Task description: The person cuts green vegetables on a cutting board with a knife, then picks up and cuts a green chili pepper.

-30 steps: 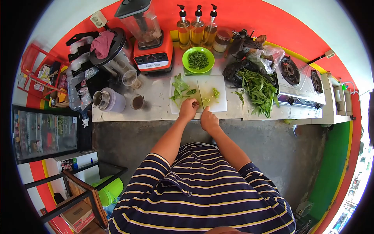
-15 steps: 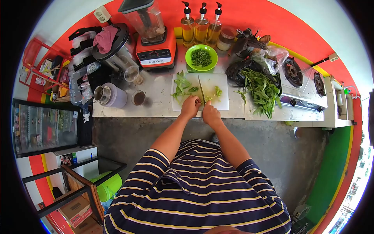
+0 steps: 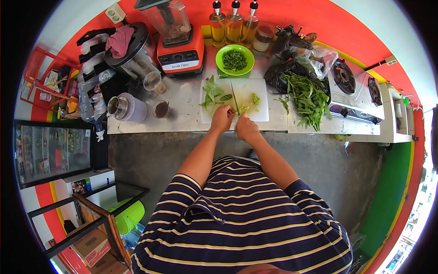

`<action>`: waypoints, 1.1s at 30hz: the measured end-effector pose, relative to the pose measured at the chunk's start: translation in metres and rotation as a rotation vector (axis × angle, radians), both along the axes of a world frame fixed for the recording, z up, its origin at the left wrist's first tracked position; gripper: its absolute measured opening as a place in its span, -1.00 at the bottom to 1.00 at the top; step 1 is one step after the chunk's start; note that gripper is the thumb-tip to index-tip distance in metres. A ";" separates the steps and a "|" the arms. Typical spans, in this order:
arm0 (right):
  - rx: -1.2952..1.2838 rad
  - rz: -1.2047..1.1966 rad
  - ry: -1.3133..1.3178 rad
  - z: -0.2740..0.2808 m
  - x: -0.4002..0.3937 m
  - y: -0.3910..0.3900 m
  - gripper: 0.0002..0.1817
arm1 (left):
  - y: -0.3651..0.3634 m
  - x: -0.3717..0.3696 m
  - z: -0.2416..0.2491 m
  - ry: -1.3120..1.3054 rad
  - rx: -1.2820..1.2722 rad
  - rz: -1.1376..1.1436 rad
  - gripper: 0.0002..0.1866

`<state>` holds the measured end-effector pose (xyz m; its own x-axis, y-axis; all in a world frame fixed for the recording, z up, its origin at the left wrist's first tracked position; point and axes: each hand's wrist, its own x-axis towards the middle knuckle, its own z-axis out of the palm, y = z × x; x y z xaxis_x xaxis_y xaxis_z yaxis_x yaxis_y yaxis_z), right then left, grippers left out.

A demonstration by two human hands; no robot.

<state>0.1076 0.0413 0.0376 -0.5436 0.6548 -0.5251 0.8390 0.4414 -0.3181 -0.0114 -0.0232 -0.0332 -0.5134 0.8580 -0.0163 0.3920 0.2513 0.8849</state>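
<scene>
A white cutting board (image 3: 260,93) lies on the steel counter (image 3: 182,107). My left hand (image 3: 222,118) presses down on green leafy stems (image 3: 212,94) at the board's near edge. My right hand (image 3: 247,129) grips the handle of a knife (image 3: 234,99), whose blade points away from me across the board. Small chopped green bits (image 3: 254,99) lie to the right of the blade. A green bowl (image 3: 234,59) of chopped greens sits just behind the board.
An orange blender (image 3: 175,41), three oil pump bottles (image 3: 233,25) and a jar stand at the back. A heap of leafy greens (image 3: 306,98) lies right, beside a gas stove (image 3: 353,91). A pitcher (image 3: 127,108) and glasses stand left.
My hands have stayed at the board's near edge while the knife works through the stems. The view has shifted slightly.
</scene>
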 end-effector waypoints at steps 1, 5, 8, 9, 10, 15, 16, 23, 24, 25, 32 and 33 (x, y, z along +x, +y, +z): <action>-0.020 -0.008 -0.017 0.000 0.003 -0.005 -0.61 | 0.000 0.001 -0.001 0.006 0.002 0.011 -0.88; -0.001 0.041 -0.011 -0.003 0.005 -0.003 -0.64 | 0.000 0.004 0.007 0.017 -0.016 0.025 -0.89; 0.022 0.040 0.049 -0.010 0.000 0.012 -0.66 | -0.002 0.003 0.002 0.065 0.024 0.011 -0.86; 0.021 0.035 0.056 -0.005 0.000 0.012 -0.66 | -0.002 0.002 0.004 0.073 0.024 0.006 -0.86; -0.004 0.040 0.035 -0.001 0.002 0.011 -0.67 | -0.003 0.002 0.005 0.050 0.046 0.014 -0.87; -0.021 -0.016 0.042 -0.011 0.012 -0.003 -0.69 | -0.002 0.005 0.005 0.023 0.045 0.046 -0.88; 0.000 0.020 0.052 -0.012 0.011 0.000 -0.68 | -0.002 0.005 0.004 0.049 0.037 0.039 -0.87; 0.000 0.061 0.032 -0.006 0.006 0.001 -0.66 | -0.005 0.005 0.000 0.092 0.108 0.040 -0.87; 0.001 0.059 0.028 -0.008 0.007 -0.002 -0.66 | -0.004 0.005 0.003 0.088 0.109 0.038 -0.87; 0.012 0.048 0.025 -0.011 0.008 -0.005 -0.66 | -0.004 0.004 0.006 0.120 0.073 0.039 -0.87; -0.004 0.063 -0.010 -0.003 0.002 0.009 -0.62 | -0.010 0.009 0.009 0.095 0.129 0.078 -0.87; 0.000 0.070 -0.009 -0.002 0.000 0.007 -0.62 | -0.010 0.010 0.008 0.097 0.132 0.085 -0.87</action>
<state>0.1079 0.0480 0.0357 -0.5835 0.6150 -0.5304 0.8088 0.4991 -0.3110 -0.0019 -0.0331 -0.0257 -0.5778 0.8029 0.1468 0.4591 0.1709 0.8718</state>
